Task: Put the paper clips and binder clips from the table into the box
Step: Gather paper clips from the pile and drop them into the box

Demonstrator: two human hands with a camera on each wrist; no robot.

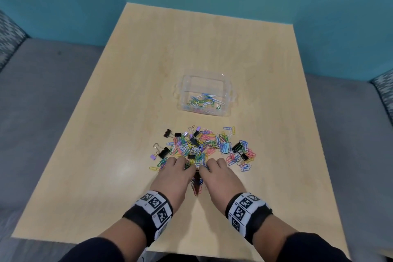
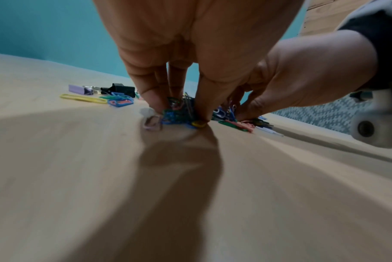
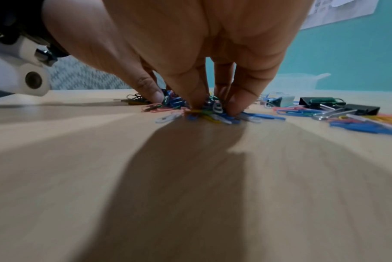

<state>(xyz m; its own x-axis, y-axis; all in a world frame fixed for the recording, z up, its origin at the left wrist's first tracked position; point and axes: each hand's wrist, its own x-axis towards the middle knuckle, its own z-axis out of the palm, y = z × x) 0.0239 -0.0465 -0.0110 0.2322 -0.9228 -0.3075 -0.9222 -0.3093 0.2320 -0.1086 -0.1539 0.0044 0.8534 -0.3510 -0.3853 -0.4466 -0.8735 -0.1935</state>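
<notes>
A heap of coloured paper clips [image 1: 204,144] mixed with black binder clips [image 1: 164,152] lies on the table in front of a clear plastic box [image 1: 228,100], which holds several paper clips. Both hands are at the heap's near edge, side by side, fingers curled down. My left hand [image 1: 187,167] pinches a bunch of clips between thumb and fingers [image 2: 179,113]. My right hand [image 1: 205,168] has its fingertips and thumb dug into another bunch [image 3: 204,108]. The box shows faintly behind the right hand [image 3: 302,81].
The light wooden table [image 1: 127,112] stands against a teal wall. A grey bench with patterned cushions [image 1: 12,34] runs round it. A purple binder clip [image 2: 78,89] and a yellow paper clip [image 2: 82,98] lie left of my left hand.
</notes>
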